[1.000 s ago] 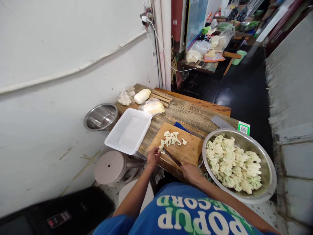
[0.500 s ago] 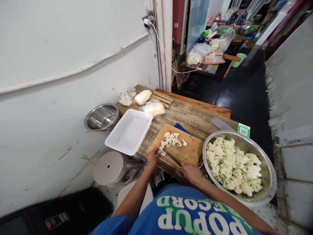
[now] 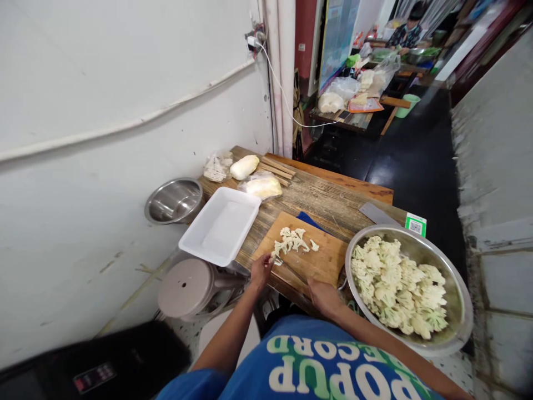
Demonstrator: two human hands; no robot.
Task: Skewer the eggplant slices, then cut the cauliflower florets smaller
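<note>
My right hand is closed round the handle of a knife, whose blade slants up-left over the near side of the wooden cutting board. At the blade's tip my left hand pinches a piece of cauliflower at the board's left edge. Several cut cauliflower florets lie loose on the board just beyond. Right of the board, a large steel bowl holds a heap of cauliflower.
A white plastic tray and a steel basin stand on the left. Napa cabbages, wooden sticks and a cleaver lie on the table. A stool stands below. Farther back, a person works at another table.
The view has shifted very slightly. Both hands, the knife and the cut florets stay in nearly the same places.
</note>
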